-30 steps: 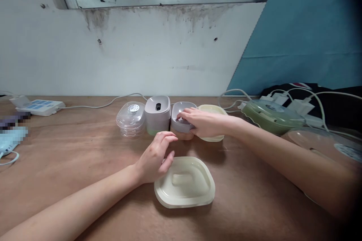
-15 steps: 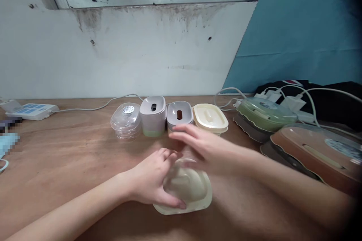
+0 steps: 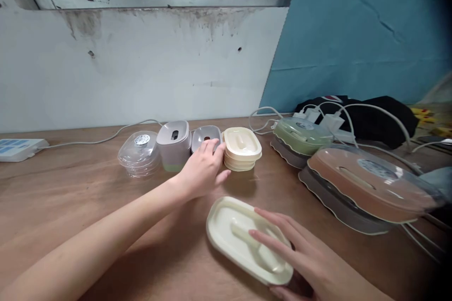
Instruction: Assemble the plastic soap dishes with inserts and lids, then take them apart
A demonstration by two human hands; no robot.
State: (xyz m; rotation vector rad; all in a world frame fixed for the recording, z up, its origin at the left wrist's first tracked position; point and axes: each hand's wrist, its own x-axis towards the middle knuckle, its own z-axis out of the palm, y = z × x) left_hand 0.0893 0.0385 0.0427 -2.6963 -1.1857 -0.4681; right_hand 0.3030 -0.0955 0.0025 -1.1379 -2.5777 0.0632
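My left hand [image 3: 202, 169] reaches to the row of small containers at the back of the wooden table [image 3: 70, 197]. Its fingers rest together on the grey-lidded box [image 3: 205, 134], between the taller grey-lidded box [image 3: 173, 145] and the cream stack of lidded containers [image 3: 242, 148]. My right hand [image 3: 300, 254] lies flat, fingers stretched, on a cream lid [image 3: 240, 237] near the front of the table, tilting it slightly. A clear lidded stack [image 3: 140, 153] stands at the left end of the row.
A green lidded dish [image 3: 302, 135] and a larger brown lidded dish [image 3: 367, 183] sit to the right. White chargers and cables [image 3: 339, 120] lie on dark cloth behind them. A white power strip [image 3: 17, 148] lies at the far left. A wall runs behind.
My left hand left the cream lid and reached back to the grey-lidded box. My right hand came down onto the cream lid. The view swung right.
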